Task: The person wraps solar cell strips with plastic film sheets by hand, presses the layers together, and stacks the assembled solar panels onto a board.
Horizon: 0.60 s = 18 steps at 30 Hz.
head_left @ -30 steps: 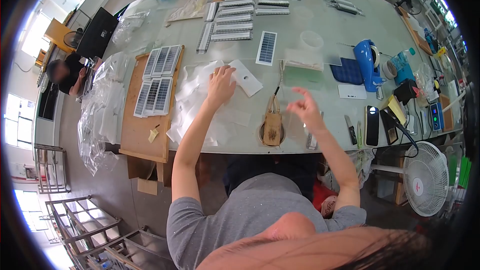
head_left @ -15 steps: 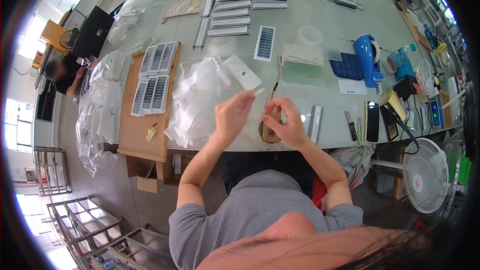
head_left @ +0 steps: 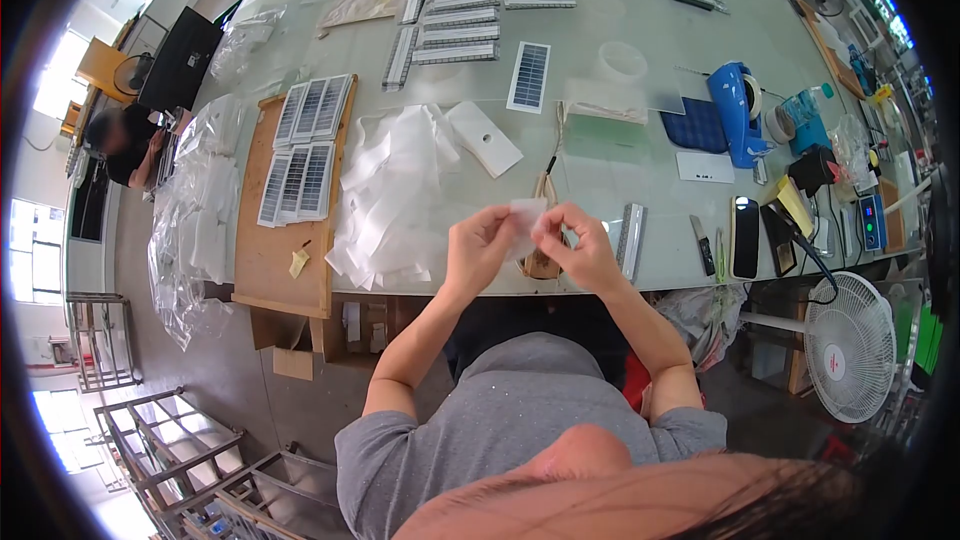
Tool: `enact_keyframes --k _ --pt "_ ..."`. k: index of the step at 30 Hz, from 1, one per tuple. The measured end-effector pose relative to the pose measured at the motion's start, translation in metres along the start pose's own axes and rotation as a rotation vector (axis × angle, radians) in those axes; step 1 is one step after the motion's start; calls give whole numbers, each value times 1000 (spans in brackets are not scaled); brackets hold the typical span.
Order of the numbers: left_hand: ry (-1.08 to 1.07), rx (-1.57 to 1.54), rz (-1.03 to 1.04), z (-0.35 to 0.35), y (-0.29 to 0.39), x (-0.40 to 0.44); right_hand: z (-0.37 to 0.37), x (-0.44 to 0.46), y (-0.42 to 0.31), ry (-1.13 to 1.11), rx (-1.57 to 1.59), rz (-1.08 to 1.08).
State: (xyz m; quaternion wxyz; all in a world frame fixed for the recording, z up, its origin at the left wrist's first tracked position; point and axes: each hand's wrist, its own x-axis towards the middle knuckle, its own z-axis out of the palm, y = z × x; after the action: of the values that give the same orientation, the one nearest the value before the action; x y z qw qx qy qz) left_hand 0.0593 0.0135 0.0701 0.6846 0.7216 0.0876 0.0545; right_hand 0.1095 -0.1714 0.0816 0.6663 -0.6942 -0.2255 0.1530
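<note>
Between my two hands, just above the table's front edge, is a small translucent white sheet [head_left: 528,212]. My left hand [head_left: 480,248] pinches its left side, and my right hand [head_left: 580,248] pinches its right side. Below and behind them sits a brown wooden block [head_left: 541,265], partly hidden by my fingers. A pile of thin white sheets [head_left: 390,200] lies to the left of my left hand. Beyond it rests a white box with a small hole [head_left: 485,140]. To the right of my right hand lies a ruler-like strip [head_left: 631,240].
A wooden board [head_left: 262,270] at the left holds printed panels [head_left: 300,180]. On the right are a blue tape dispenser [head_left: 735,120], a phone [head_left: 745,238], a cutter knife [head_left: 703,245] and a white fan [head_left: 848,350]. A co-worker [head_left: 125,145] sits at far left.
My left hand has left the white pile and come to the middle with a small sheet. My right hand has moved left and now grips that sheet too.
</note>
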Motion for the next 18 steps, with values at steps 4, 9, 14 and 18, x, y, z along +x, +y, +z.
enact_keyframes --k 4,9,14,18 --pt "185 297 2 -31 -23 6 -9 -34 -12 -397 341 235" --pt "303 800 377 -52 -52 -2 -21 -39 15 -260 102 276" --pt "99 987 708 -47 -34 -23 -34 -15 36 -44 -144 263" --pt "-193 579 439 -9 -29 -52 -26 -19 20 -110 -9 194"
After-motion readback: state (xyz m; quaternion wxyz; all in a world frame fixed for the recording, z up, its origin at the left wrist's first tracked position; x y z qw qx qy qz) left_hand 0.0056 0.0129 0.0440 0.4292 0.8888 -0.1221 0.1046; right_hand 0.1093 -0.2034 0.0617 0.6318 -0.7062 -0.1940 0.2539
